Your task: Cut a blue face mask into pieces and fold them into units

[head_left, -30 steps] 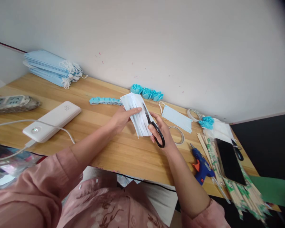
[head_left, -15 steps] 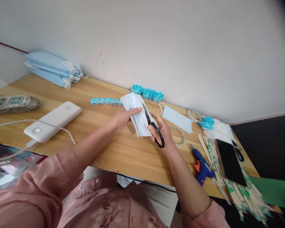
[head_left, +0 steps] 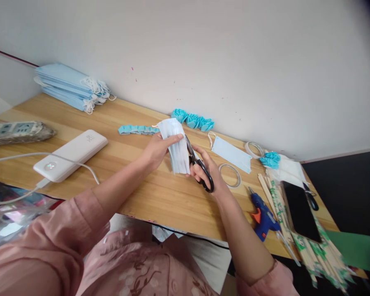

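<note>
My left hand (head_left: 156, 150) pinches a pale blue face mask (head_left: 175, 144) above the wooden table (head_left: 117, 160); the mask hangs folded and turned more on edge. My right hand (head_left: 208, 168) grips black-handled scissors (head_left: 200, 166) with the blades at the mask's right edge. Both hands are closed on what they hold.
A stack of masks (head_left: 70, 86) lies far left by the wall. A white power bank (head_left: 70, 155) with cable and a power strip (head_left: 17, 132) are at left. Pleated blue strips (head_left: 193, 120), a loose mask (head_left: 231, 153), tape rings (head_left: 231, 174), a blue glue gun (head_left: 263, 216), sticks (head_left: 308, 242) and a phone (head_left: 300, 209) lie right.
The left hand has turned and bunched the mask so it looks narrower. The scissors stay at its right edge, shifted slightly down. The view tilted a little.
</note>
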Motion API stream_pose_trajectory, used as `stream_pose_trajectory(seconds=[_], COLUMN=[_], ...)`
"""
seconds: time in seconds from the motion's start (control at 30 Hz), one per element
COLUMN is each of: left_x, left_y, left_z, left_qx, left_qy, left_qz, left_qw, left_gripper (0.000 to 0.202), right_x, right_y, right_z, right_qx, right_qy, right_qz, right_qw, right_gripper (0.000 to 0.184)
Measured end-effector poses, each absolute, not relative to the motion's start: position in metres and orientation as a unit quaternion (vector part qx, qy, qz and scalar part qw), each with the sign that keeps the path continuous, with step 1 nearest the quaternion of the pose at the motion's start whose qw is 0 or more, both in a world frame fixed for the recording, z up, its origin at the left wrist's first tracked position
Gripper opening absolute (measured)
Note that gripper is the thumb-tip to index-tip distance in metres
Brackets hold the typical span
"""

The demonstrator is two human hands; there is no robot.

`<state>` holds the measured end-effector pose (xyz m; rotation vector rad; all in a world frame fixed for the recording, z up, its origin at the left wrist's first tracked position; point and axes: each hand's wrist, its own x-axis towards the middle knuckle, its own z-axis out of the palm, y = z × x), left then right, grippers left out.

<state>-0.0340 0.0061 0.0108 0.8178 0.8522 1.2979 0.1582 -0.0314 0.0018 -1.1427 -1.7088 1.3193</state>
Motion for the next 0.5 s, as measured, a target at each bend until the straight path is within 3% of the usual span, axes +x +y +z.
stream_pose_trajectory(seconds=[0.5], left_x=[-0.0329], left_y=[0.0050], left_z=[0.0088], left_qx=[0.363], left_qy=[0.354], left_qz=[0.548], left_qw=[0.665], left_gripper=[0.034], right_x=[0.1580], right_y=[-0.0315], right_z=[0.0045], right_qx=[-0.427], right_qy=[-0.660], right_qz=[0.511], right_qw=[0.349], right_gripper=[0.079])
